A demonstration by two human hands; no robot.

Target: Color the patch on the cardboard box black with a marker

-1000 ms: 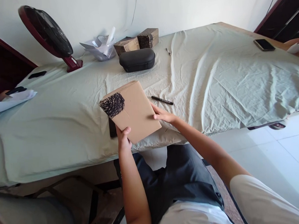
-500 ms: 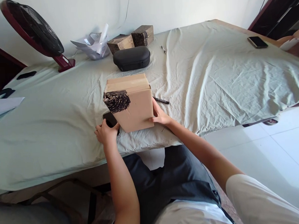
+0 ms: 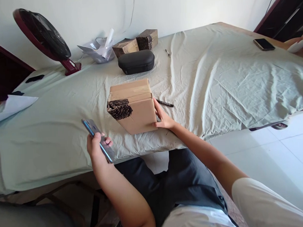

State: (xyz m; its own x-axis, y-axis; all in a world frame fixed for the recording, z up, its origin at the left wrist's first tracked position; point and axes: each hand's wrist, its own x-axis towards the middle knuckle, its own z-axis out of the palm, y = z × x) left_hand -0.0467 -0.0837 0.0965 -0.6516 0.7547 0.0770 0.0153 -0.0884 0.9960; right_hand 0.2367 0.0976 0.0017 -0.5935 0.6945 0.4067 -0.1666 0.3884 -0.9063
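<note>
My left hand is closed around a smartphone with a blue edge and a dark back, lifted above the cloth and tilted. Left of centre stands a brown cardboard box, taped along the top, with black scribble over its left front corner. My right hand grips the box's right edge, thumb on the front face and fingers along the side. Just behind that hand lies a black marker, its left end hidden by the box.
A black zip case, two scribbled boxes and a clear plastic basket stand along the wall. A fan is at back left. Another phone lies at far right, near a person's arm. Paper lies at left.
My left hand has picked the phone up from the cloth beside the box and moved it left and toward me. My right hand stays at the box.
</note>
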